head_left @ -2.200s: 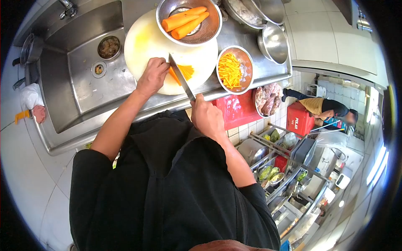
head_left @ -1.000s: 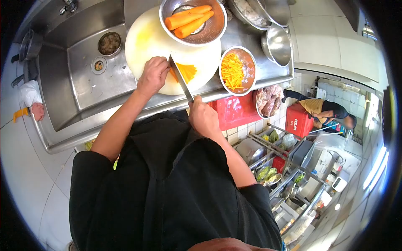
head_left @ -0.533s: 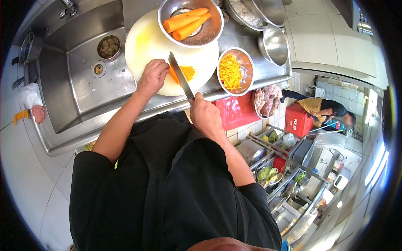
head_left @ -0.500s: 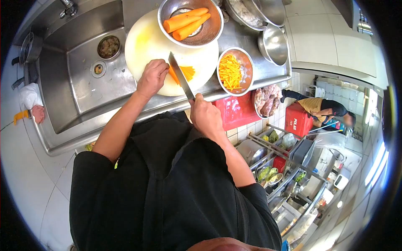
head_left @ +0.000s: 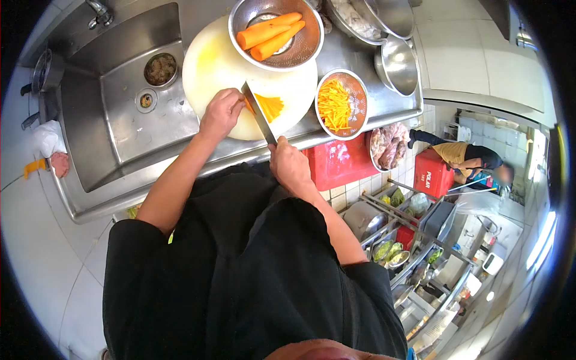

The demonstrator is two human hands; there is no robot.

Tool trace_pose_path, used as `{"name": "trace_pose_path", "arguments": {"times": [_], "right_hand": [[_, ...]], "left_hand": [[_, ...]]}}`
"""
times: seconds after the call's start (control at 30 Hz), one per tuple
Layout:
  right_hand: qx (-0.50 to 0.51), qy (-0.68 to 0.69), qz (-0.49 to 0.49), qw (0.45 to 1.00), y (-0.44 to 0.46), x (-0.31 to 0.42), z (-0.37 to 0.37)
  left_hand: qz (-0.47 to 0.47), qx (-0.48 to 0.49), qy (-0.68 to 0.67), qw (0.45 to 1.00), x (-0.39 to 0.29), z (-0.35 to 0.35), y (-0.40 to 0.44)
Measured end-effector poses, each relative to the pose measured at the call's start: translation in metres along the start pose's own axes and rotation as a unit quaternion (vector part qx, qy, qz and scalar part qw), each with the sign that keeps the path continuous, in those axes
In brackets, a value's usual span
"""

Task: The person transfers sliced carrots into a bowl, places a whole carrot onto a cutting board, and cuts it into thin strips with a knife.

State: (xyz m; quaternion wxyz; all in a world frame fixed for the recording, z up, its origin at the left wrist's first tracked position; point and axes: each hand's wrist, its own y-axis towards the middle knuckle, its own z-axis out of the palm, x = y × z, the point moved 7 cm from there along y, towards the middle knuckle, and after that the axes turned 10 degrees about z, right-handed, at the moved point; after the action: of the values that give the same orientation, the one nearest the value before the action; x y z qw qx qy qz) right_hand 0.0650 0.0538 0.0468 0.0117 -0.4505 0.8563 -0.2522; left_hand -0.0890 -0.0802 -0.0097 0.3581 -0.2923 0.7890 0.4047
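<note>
My right hand [head_left: 291, 165] is closed round the handle of a kitchen knife [head_left: 258, 115], whose wide blade stands across a carrot on the round white cutting board [head_left: 204, 75]. On the blade's left side, the bent fingers of my left hand [head_left: 221, 113] press on the carrot [head_left: 248, 105], mostly hidden by fingers and blade. Thin carrot slices [head_left: 270, 108] fan out to the right of the blade. At the board's far side stands a perforated metal bowl [head_left: 309, 45] with whole peeled carrots [head_left: 270, 37]. Right of the board, a second perforated bowl [head_left: 362, 102] holds carrot strips [head_left: 333, 107].
A steel sink [head_left: 129, 129] lies to the left, with a faucet [head_left: 99, 13] behind. Metal bowls [head_left: 398, 66] stand at the back right. Below the counter edge are a red container [head_left: 341, 162] and a bowl of raw meat [head_left: 389, 147]. Another person [head_left: 474, 157] bends near a red cooler [head_left: 433, 173].
The view has shifted slightly, moving the scene a little to the right. The knife sits slightly lower along the carrot, and less carrot shows between my left fingers and the blade.
</note>
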Motion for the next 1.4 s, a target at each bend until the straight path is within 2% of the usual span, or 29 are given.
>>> {"name": "trace_pose_path", "arguments": {"times": [0.2,0.4,0.8,0.9,1.07,1.13,1.17,1.2,1.23,1.27,1.3,1.33,1.37,1.4], "right_hand": [[-0.008,-0.026,-0.009,1.0,-0.003,0.005,-0.016],[0.012,-0.043,0.004,0.999,-0.016,0.012,-0.04],[-0.008,-0.011,-0.008,1.0,0.003,-0.003,0.003],[-0.003,0.01,-0.034,0.999,0.009,-0.011,0.001],[0.042,0.019,0.002,0.999,0.012,-0.022,0.012],[0.047,0.01,-0.026,0.999,0.016,-0.022,0.024],[0.057,0.036,0.02,0.998,0.017,-0.021,0.022],[0.045,0.041,-0.006,0.998,0.012,-0.02,0.019],[0.03,0.047,-0.017,0.998,0.006,-0.017,0.012],[0.044,0.075,-0.008,0.996,0.005,-0.018,0.012],[0.036,0.086,0.001,0.996,0.008,-0.02,0.018],[0.024,0.092,-0.007,0.995,0.007,-0.019,0.018],[0.013,0.096,-0.02,0.995,0.005,-0.019,0.016],[0.011,0.096,-0.019,0.995,0.002,-0.019,0.014]], "left_hand": [[0.029,-0.025,-0.001,0.999,0.0,-0.001,-0.001],[0.046,-0.009,0.027,0.999,-0.003,0.001,0.0],[0.062,0.026,0.036,0.997,-0.005,0.003,0.002],[0.107,0.006,0.086,0.991,-0.021,-0.001,0.006],[0.154,0.116,0.18,0.965,-0.007,0.012,0.009],[0.159,0.17,0.174,0.957,-0.012,0.004,0.009],[0.141,0.177,0.178,0.958,-0.013,-0.005,0.007],[0.103,0.201,0.174,0.958,-0.017,-0.019,0.002],[-0.024,0.239,0.15,0.959,-0.011,-0.035,-0.006],[-0.096,0.312,0.113,0.938,-0.001,-0.05,-0.02],[-0.151,0.398,0.096,0.9,0.006,-0.066,-0.039],[-0.196,0.495,0.12,0.838,-0.009,-0.087,-0.055],[-0.261,0.566,0.084,0.778,0.035,-0.113,-0.104],[-0.314,0.58,0.067,0.749,0.01,-0.133,-0.124]]}}
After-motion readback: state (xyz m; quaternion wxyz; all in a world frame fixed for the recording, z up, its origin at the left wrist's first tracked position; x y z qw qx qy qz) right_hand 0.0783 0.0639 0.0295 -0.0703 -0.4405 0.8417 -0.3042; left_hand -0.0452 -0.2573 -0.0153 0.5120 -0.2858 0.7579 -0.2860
